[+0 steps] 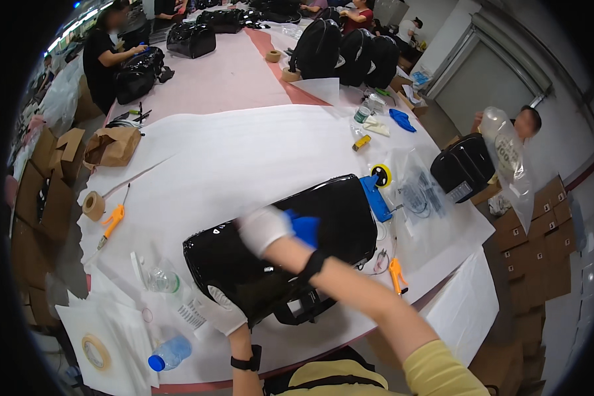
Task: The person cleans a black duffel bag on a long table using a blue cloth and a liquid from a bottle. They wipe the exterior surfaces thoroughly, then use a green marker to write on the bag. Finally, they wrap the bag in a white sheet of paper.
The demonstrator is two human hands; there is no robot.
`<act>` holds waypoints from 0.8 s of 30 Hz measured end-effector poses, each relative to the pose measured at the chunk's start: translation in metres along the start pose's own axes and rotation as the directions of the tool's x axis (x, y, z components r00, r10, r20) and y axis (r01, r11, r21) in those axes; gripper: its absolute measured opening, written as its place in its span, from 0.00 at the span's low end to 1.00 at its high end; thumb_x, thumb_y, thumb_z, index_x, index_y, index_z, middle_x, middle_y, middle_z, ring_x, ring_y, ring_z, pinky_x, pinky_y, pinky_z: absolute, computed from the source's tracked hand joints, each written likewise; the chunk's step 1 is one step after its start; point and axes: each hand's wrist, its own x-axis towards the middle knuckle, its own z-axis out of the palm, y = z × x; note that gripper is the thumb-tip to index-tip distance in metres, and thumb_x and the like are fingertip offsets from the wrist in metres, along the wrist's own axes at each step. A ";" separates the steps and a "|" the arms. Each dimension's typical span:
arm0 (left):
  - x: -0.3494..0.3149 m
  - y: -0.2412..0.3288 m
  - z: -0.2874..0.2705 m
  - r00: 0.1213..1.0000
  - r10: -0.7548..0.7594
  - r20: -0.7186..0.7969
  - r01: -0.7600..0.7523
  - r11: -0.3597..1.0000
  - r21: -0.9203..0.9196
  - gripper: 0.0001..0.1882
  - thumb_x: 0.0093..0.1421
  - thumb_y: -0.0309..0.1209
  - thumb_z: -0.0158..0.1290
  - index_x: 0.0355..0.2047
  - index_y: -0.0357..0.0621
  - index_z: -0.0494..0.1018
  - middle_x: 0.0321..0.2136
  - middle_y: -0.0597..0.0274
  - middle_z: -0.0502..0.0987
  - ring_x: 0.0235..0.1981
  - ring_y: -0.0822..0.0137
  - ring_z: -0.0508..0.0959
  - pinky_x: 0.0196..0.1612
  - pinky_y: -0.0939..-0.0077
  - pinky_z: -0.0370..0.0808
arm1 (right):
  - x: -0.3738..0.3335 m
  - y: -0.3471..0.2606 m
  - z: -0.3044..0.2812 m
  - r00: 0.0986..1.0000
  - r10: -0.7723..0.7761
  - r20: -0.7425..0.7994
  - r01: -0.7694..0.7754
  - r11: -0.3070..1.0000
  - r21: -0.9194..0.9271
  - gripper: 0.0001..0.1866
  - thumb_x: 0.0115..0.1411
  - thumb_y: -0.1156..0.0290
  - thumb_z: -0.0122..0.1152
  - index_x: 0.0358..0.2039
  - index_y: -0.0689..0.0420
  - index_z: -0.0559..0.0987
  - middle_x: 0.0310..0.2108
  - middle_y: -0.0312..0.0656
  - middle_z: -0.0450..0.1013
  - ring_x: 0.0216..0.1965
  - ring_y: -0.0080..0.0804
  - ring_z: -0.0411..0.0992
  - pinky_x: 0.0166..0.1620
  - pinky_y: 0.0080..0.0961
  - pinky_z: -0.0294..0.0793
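Observation:
A glossy black bag [336, 218] lies on its side on the white paper-covered table [244, 152]. My right hand [264, 228], in a white glove, presses a blue cloth [305, 228] against the bag's upper face; the hand is blurred. My left hand [221, 311], also gloved in white, holds the bag's near lower corner. Both wrists wear black bands.
A blue tape dispenser [378, 188] sits by the bag's far end, orange cutters [396, 274] at its right. Plastic bottles [171, 353], tape rolls [94, 205], an orange tool [112, 221] lie left. Other people handle black bags at the far table and right.

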 end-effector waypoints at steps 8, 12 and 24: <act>0.005 -0.007 -0.006 1.000 -0.009 0.017 0.011 0.996 -0.086 0.26 0.67 0.40 0.41 0.56 0.30 0.60 0.44 0.36 0.69 0.45 0.40 0.68 0.50 0.54 0.64 | -0.013 0.062 -0.018 0.985 0.152 -0.087 -0.157 0.986 -0.059 0.10 0.56 0.68 0.50 0.26 0.54 0.80 0.28 0.49 0.77 0.31 0.44 0.78 0.32 0.38 0.79; -0.007 -0.001 0.004 0.999 -0.035 0.029 0.040 0.979 -0.201 0.24 0.65 0.36 0.41 0.56 0.31 0.61 0.39 0.41 0.69 0.41 0.45 0.69 0.46 0.55 0.65 | -0.052 0.188 -0.026 0.836 0.497 -0.232 -0.527 0.845 -0.090 0.15 0.64 0.63 0.42 0.45 0.55 0.72 0.39 0.55 0.73 0.38 0.49 0.75 0.37 0.45 0.76; -0.006 -0.030 -0.002 0.999 -0.032 -0.009 0.026 0.925 -0.380 0.23 0.69 0.34 0.31 0.57 0.29 0.61 0.44 0.42 0.67 0.45 0.48 0.67 0.51 0.61 0.63 | -0.004 -0.132 0.014 0.999 -0.024 0.044 0.014 0.976 0.218 0.08 0.56 0.71 0.51 0.35 0.56 0.75 0.36 0.53 0.72 0.36 0.47 0.76 0.35 0.39 0.77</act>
